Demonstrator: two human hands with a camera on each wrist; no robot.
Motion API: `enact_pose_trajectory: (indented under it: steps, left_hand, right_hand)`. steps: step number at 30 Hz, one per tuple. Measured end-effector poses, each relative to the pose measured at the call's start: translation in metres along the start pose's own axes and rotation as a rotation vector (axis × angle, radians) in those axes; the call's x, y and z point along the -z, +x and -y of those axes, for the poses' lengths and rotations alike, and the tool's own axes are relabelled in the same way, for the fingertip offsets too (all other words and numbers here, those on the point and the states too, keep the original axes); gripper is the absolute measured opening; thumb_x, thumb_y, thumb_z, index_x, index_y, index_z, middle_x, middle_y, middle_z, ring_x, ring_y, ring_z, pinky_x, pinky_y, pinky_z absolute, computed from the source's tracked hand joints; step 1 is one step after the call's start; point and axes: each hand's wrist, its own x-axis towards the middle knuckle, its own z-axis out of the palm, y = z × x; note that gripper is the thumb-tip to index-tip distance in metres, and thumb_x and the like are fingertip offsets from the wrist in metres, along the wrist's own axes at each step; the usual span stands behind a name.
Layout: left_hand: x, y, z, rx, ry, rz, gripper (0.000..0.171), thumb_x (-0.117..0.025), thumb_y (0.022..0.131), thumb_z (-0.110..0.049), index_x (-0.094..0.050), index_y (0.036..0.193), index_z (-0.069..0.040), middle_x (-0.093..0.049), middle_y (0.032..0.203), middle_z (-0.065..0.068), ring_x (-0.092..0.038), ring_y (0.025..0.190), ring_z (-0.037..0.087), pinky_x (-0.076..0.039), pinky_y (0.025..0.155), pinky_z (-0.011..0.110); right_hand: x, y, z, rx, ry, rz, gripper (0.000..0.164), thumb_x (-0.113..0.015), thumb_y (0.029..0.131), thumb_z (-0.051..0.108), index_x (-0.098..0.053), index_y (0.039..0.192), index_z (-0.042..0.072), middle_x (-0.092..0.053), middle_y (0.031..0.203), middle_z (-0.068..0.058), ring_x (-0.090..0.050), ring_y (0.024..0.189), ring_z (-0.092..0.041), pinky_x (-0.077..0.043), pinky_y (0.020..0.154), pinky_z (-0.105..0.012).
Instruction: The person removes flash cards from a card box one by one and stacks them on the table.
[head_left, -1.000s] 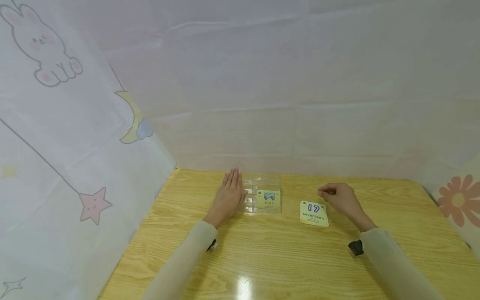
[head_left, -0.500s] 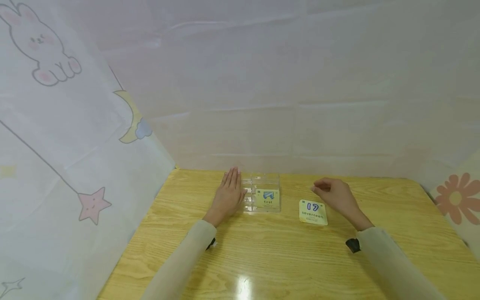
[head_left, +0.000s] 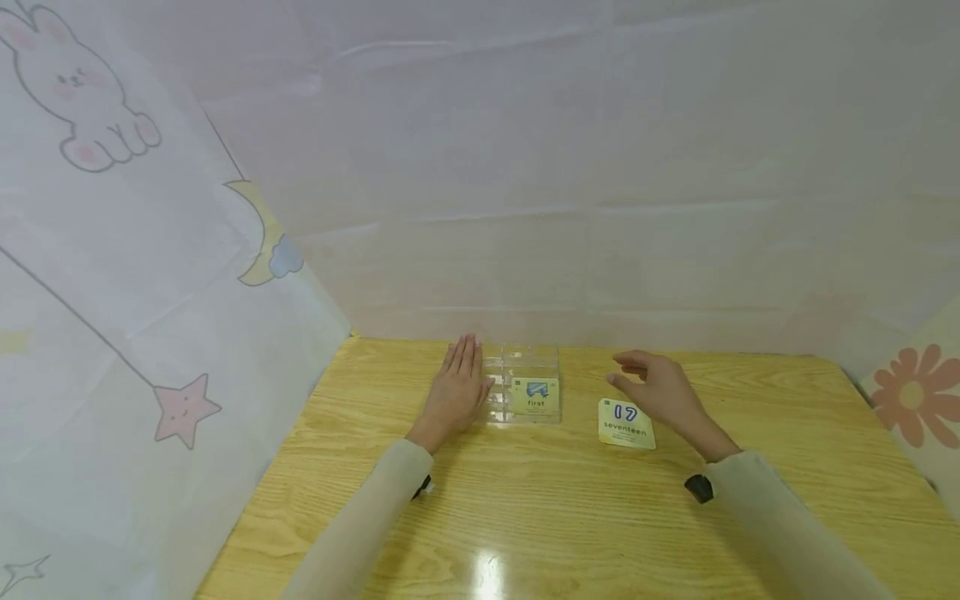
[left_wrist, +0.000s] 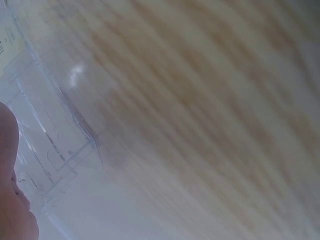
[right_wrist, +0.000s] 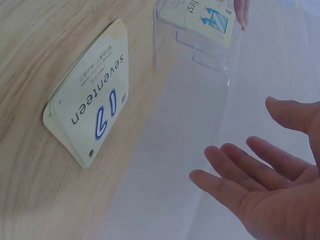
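Note:
My left hand [head_left: 456,392] rests with straight fingers over the left side of a clear plastic card holder [head_left: 493,377]. In the left wrist view only the edge of that hand [left_wrist: 12,200] shows beside the holder. A yellow card marked "first" [head_left: 536,398] sits in the holder's front right part. To the right, a small stack of cards with "seventeen" on top [head_left: 626,425] lies on the table. Just beyond that stack my right hand [head_left: 660,390] hovers, fingers spread from the thumb and holding nothing, as the right wrist view confirms.
The wooden table [head_left: 525,500] is backed by a pale cloth [head_left: 480,250] that hangs close behind the holder. A printed cloth [head_left: 135,350] with a rabbit, moon and star hangs along the left side.
My right hand has shifted left and slightly up, past the seventeen stack, and its thumb and fingers have parted. The left hand and the cards stay where they were.

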Motion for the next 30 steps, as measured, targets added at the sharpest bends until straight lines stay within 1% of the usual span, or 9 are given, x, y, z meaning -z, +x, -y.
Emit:
enact_pose_trajectory:
  steps: [5, 8, 9, 12, 14, 17, 19, 22, 30]
  left_hand:
    - [0.001, 0.0, 0.0, -0.004, 0.001, -0.011, 0.071, -0.033, 0.115, -0.044, -0.024, 0.163, 0.008, -0.018, 0.174, 0.026, -0.018, 0.165, 0.038, -0.014, 0.137, 0.047]
    - [0.001, 0.001, 0.0, -0.007, -0.008, -0.016, 0.071, -0.036, 0.114, -0.042, -0.024, 0.163, 0.009, -0.017, 0.174, 0.027, -0.019, 0.164, 0.038, -0.015, 0.137, 0.048]
    - [0.001, 0.001, 0.0, -0.008, -0.01, -0.018, 0.071, -0.037, 0.114, -0.042, -0.024, 0.163, 0.009, -0.017, 0.174, 0.027, -0.02, 0.164, 0.038, -0.016, 0.137, 0.048]
    - [0.001, 0.0, 0.0, -0.01, -0.007, -0.023, 0.072, -0.04, 0.113, -0.041, -0.024, 0.163, 0.009, -0.019, 0.174, 0.027, -0.022, 0.164, 0.039, -0.018, 0.136, 0.048]
    - [0.001, 0.0, 0.0, -0.013, -0.005, -0.028, 0.073, -0.041, 0.113, -0.041, -0.024, 0.163, 0.009, -0.021, 0.173, 0.028, -0.023, 0.163, 0.039, -0.02, 0.136, 0.049]
    - [0.001, 0.0, 0.001, -0.018, -0.003, -0.029, 0.074, -0.041, 0.113, -0.041, -0.022, 0.163, 0.009, -0.021, 0.173, 0.028, -0.023, 0.163, 0.04, -0.021, 0.136, 0.049]
    - [0.0, 0.0, 0.001, -0.02, -0.003, -0.03, 0.074, -0.04, 0.113, -0.041, -0.02, 0.163, 0.009, -0.021, 0.173, 0.028, -0.023, 0.163, 0.04, -0.021, 0.136, 0.049]
    - [0.0, -0.001, 0.001, -0.017, -0.004, -0.026, 0.073, -0.037, 0.114, -0.042, -0.02, 0.164, 0.009, -0.021, 0.173, 0.028, -0.022, 0.164, 0.039, -0.02, 0.136, 0.049]
    - [0.0, -0.001, 0.0, -0.006, 0.007, -0.035, 0.072, -0.036, 0.114, -0.042, -0.021, 0.164, 0.008, -0.021, 0.173, 0.027, -0.021, 0.164, 0.038, -0.018, 0.136, 0.048]
  right_hand:
    - [-0.006, -0.001, 0.006, 0.041, -0.003, 0.037, 0.062, -0.067, 0.104, 0.035, -0.052, 0.152, -0.002, -0.058, 0.148, -0.031, -0.062, 0.128, -0.054, -0.056, 0.102, -0.064]
    - [-0.009, -0.002, 0.01, 0.069, 0.004, 0.068, 0.065, -0.067, 0.104, 0.038, -0.05, 0.155, 0.0, -0.073, 0.127, -0.028, -0.076, 0.082, -0.044, -0.061, 0.091, -0.053]
    - [-0.01, -0.002, 0.011, 0.086, -0.003, 0.073, 0.066, -0.067, 0.104, 0.038, -0.05, 0.155, 0.001, -0.076, 0.12, -0.025, -0.076, 0.08, -0.043, -0.06, 0.084, -0.047]
    - [-0.015, -0.001, 0.015, 0.118, -0.014, 0.087, 0.065, -0.069, 0.103, 0.036, -0.05, 0.155, 0.003, -0.079, 0.107, -0.021, -0.046, 0.04, -0.023, -0.053, 0.073, -0.035]
    - [-0.019, -0.001, 0.017, 0.156, -0.035, 0.078, 0.063, -0.07, 0.102, 0.032, -0.051, 0.154, 0.002, -0.076, 0.119, -0.024, -0.055, 0.049, -0.027, -0.056, 0.073, -0.036]
    - [-0.024, -0.001, 0.022, 0.195, -0.046, 0.072, 0.063, -0.072, 0.101, 0.028, -0.051, 0.153, -0.001, -0.064, 0.144, -0.027, -0.065, 0.061, -0.03, -0.06, 0.092, -0.05]
    - [-0.026, -0.001, 0.025, 0.226, -0.054, 0.065, 0.062, -0.073, 0.101, 0.026, -0.052, 0.151, -0.003, -0.057, 0.152, -0.028, -0.075, 0.096, -0.04, -0.057, 0.104, -0.059]
    - [-0.029, -0.002, 0.028, 0.26, -0.074, 0.072, 0.061, -0.072, 0.101, 0.024, -0.052, 0.151, -0.005, -0.057, 0.151, -0.029, -0.064, 0.129, -0.046, -0.052, 0.109, -0.063]
    - [-0.036, -0.001, 0.035, 0.289, -0.113, 0.076, 0.061, -0.071, 0.101, 0.022, -0.05, 0.151, -0.007, -0.055, 0.153, -0.028, -0.057, 0.139, -0.046, -0.052, 0.111, -0.061]
